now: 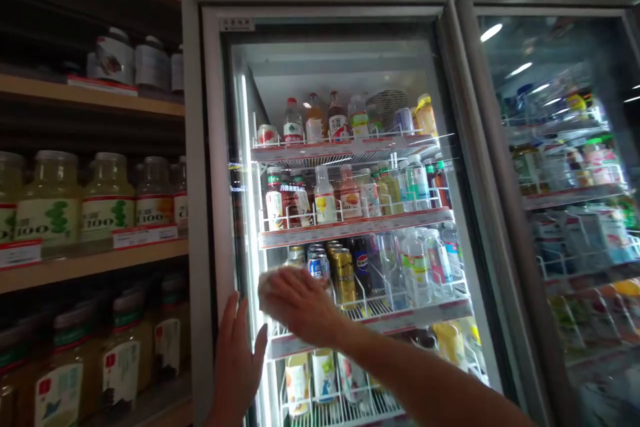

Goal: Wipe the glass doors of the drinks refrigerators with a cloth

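My right hand (303,303) reaches in from the lower right and lies against the glass door (335,67) of a lit drinks fridge. Under its fingers is a pale, crumpled wiping cloth (265,285), pressed to the glass and mostly covered; motion smears its edges. Lower left of it, my left hand (235,360) rests with fingers spread on the door's left frame (220,213). Behind the glass, near my right hand, stand a gold can (344,277) and a blue-and-white can (319,265).
Left of the fridge, wooden shelves (90,265) carry several juice bottles (107,197) and jars (115,57). A long vertical handle (480,187) runs down the door's right side. Farther right is a second glass-doored fridge (570,193) with more drinks.
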`<action>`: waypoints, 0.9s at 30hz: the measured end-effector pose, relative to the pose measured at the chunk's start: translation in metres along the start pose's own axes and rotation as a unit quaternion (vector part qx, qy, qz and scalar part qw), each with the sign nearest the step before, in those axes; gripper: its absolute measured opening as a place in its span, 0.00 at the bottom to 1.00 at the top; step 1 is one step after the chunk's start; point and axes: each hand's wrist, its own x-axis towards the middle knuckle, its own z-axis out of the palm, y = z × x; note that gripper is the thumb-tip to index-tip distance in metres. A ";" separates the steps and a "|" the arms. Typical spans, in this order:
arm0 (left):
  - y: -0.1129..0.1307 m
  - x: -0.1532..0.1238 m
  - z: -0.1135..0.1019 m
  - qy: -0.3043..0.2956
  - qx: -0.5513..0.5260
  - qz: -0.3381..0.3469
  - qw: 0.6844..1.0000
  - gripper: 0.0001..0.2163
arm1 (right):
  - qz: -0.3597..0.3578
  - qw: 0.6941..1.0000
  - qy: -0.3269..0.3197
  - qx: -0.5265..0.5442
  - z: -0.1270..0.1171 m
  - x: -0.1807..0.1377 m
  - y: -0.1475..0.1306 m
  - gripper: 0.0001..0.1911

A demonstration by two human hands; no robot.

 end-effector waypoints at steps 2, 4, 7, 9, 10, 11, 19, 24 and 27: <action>-0.002 0.001 0.001 0.005 -0.003 0.004 1.000 0.27 | -0.074 0.997 -0.007 0.011 0.001 -0.021 -0.005 0.18; -0.001 0.003 0.002 0.007 -0.003 0.011 1.000 0.28 | -0.068 0.998 0.001 -0.004 -0.003 -0.031 0.010 0.19; 0.010 0.011 0.008 0.013 -0.002 0.010 1.000 0.28 | 0.096 0.993 0.045 -0.061 -0.013 -0.031 0.049 0.22; 0.022 0.018 0.013 0.017 -0.007 0.015 1.000 0.28 | 0.159 0.982 0.055 -0.083 -0.019 -0.040 0.068 0.23; 0.028 0.022 0.016 0.018 -0.012 0.024 0.999 0.28 | 0.145 0.985 0.042 -0.083 -0.022 -0.049 0.073 0.23; 0.035 0.026 0.018 0.019 -0.016 0.036 0.999 0.28 | 0.105 0.991 0.017 -0.078 -0.025 -0.060 0.076 0.23; 0.094 0.055 0.048 0.048 -0.013 0.108 0.993 0.27 | 0.273 0.947 0.101 -0.136 -0.061 -0.105 0.134 0.22; 0.117 0.056 0.066 0.056 0.044 0.099 0.993 0.27 | 0.111 0.990 -0.010 -0.086 -0.067 -0.142 0.136 0.23; 0.126 0.055 0.068 0.062 0.064 0.090 0.992 0.27 | 0.205 0.970 0.055 -0.118 -0.076 -0.152 0.157 0.23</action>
